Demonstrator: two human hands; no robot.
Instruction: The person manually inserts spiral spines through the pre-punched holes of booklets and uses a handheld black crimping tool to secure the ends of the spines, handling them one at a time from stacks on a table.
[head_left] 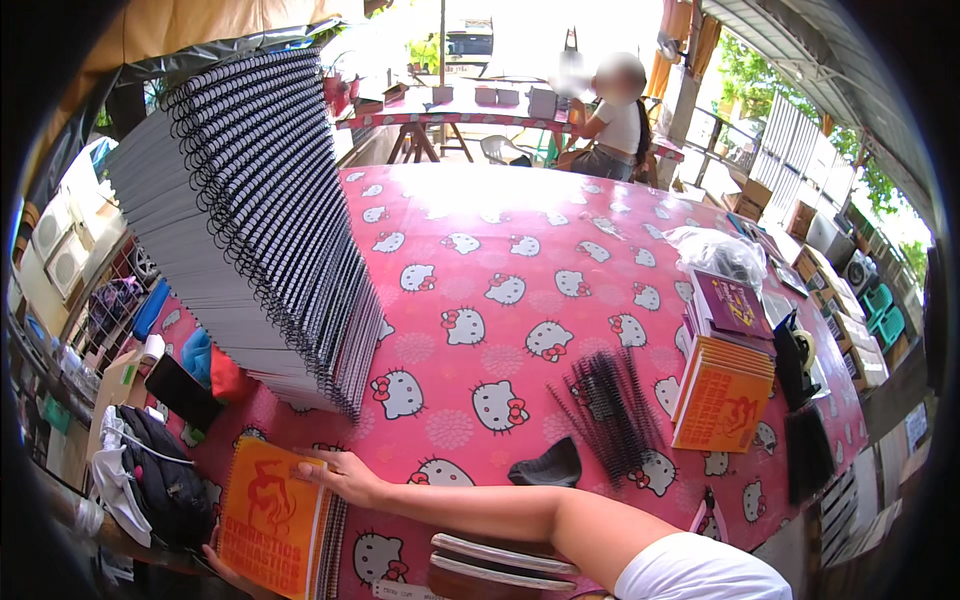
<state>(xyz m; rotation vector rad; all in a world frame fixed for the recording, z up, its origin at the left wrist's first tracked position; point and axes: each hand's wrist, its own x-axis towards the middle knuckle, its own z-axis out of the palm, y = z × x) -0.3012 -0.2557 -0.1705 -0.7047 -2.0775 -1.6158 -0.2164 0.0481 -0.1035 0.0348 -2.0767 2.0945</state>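
Observation:
A small stack of orange notebooks (pixel 265 545) lies at the near left, its top cover printed with a red figure. Dark coils show along the stack's right side. My right hand (pixel 340 478) reaches across from the right and grips the upper right edge of the stack. At its lower left edge is my left hand (pixel 232 568), partly hidden, with its fingers against the side. Behind them rises a tall, leaning stack of spiral-bound notebooks (pixel 270 230) with black coils and pale pages.
Loose black binding coils (pixel 610 415) lie near a black cloth item (pixel 546 464) on the pink cartoon-print table (pixel 480 340). Orange booklets (pixel 725 400) and purple ones (pixel 730 305) are piled right, beside a tape dispenser (pixel 798 350). A person (pixel 612 125) sits beyond.

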